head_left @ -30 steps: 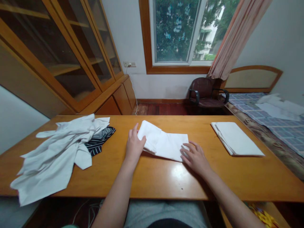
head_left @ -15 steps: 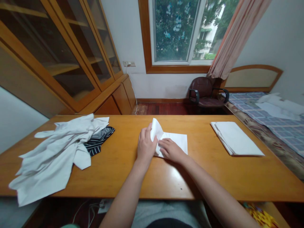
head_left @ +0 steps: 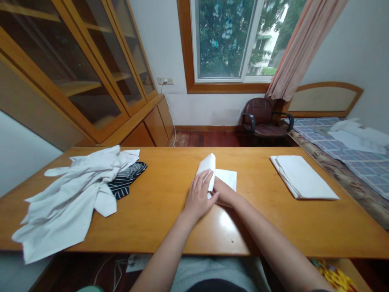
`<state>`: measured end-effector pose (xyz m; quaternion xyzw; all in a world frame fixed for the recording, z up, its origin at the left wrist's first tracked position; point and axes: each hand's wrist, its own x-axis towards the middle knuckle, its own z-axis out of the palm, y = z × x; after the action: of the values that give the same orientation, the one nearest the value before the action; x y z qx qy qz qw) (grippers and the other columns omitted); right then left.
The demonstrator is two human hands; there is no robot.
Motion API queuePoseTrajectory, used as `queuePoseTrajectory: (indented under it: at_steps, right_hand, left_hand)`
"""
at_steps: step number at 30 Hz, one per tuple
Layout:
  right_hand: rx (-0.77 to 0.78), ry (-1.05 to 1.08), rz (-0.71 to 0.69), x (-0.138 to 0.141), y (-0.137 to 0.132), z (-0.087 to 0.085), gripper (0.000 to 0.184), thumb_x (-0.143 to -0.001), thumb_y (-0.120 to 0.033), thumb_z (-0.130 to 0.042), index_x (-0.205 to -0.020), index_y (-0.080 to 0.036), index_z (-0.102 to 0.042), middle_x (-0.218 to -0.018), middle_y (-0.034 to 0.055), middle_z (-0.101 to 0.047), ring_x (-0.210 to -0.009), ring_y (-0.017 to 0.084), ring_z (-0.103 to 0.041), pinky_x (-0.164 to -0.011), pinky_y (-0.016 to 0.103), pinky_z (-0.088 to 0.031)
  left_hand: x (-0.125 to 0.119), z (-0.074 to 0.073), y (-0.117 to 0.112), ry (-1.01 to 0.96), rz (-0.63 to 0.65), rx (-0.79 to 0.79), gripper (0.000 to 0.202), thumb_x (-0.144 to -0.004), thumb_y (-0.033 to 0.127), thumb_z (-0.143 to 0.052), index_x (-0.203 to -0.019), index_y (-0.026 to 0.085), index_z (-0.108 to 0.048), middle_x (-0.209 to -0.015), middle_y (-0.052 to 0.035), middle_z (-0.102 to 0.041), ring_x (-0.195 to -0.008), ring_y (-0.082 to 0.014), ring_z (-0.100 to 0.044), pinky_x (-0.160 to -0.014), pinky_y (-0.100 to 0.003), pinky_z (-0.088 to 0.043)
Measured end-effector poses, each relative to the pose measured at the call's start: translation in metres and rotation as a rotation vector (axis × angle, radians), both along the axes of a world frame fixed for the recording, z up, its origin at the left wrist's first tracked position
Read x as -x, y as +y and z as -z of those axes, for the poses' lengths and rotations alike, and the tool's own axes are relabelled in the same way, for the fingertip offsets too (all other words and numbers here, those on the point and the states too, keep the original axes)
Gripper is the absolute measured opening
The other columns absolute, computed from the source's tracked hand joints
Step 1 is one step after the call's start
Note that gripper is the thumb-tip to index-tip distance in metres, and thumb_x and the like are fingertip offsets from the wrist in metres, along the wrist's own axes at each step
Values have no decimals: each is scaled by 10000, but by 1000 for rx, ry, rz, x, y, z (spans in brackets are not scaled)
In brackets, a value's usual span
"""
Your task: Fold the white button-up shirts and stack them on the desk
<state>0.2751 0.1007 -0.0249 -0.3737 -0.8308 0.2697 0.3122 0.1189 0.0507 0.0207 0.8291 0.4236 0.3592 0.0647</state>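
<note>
A folded white cloth lies at the middle of the wooden table, its left part raised and bent over to the right. My left hand grips that raised part, thumb on the near side and fingers along its outer face. Beneath the lifted flap reaches my right hand, resting on the cloth; its fingers are hidden by the flap and my left hand. Off to the left is a loose heap of white cloth, with a black-and-white striped piece showing from under it.
A neatly folded white cloth stack sits on the right of the table. Beyond the table stand a dark red armchair and a bed. A glass-door cabinet borders the left.
My left hand has swung to the right, carrying the raised cloth part over. My right hand's fingers, visible before on the cloth, are now covered by the flap.
</note>
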Motion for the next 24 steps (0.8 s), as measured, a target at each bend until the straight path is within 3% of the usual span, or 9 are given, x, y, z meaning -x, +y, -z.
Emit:
queuePoseTrajectory:
  at_steps: [4,9,12,15,18,21,24]
  right_hand:
    - [7,42,-17,-22,2,4,389,-847,-96,-516,-1141,-223,-737,-1202,97,-727,-1117,238,-648,-1012,411,-492]
    - [95,142,294,-61,1,15,305,-905,-231,-499,-1061,-219,-761,-1112,92,-758,-1056,237,-683,-998,431,-506]
    - [275,278,420,-78,-5,19,334,-921,-419,-530,-1051,-216,-763,-1114,95,-759,-1063,261,-687,-1008,460,-502]
    - [446,443,398,-85,-12,16,482,-907,-610,-529,-1040,-211,-764,-1137,95,-755,-1096,278,-677,-1044,475,-479]
    - [545,595,382,-84,-15,13,595,-889,-718,-497,-1024,-198,-754,-1125,92,-754,-1103,278,-666,-1060,469,-466]
    - [616,710,431,-83,-13,15,574,-869,-688,-558,-1150,-206,-691,-1113,82,-745,-1040,261,-684,-957,425,-536]
    - [603,742,532,-85,-8,20,643,-810,-557,-710,-1346,-246,-542,-1100,59,-730,-976,235,-698,-876,376,-563]
  left_hand:
    - [8,15,5,52,48,25,853,-886,191,-632,-1593,242,-158,-1610,-117,-352,-1522,-277,-263,-1242,-526,-271]
    - [7,32,10,-18,-14,38,896,-819,44,-579,-1594,205,-159,-1652,-144,-255,-1540,-266,-216,-1230,-483,-328]
    - [3,36,10,45,51,31,889,-782,5,-545,-1583,195,-210,-1612,-139,-355,-1514,-250,-296,-1213,-462,-368]
    - [-6,36,10,145,161,-13,780,-821,33,-528,-1549,189,-298,-1542,-119,-478,-1466,-223,-394,-1195,-438,-392]
    - [-19,36,9,255,243,-60,664,-879,105,-543,-1515,174,-365,-1532,-109,-493,-1464,-227,-396,-1201,-431,-370]
    - [-28,37,7,356,297,-77,592,-921,152,-537,-1498,161,-403,-1545,-99,-477,-1477,-222,-372,-1224,-410,-320]
    - [-31,37,4,420,354,-69,524,-966,262,-543,-1475,183,-450,-1537,-86,-490,-1486,-229,-356,-1242,-433,-272]
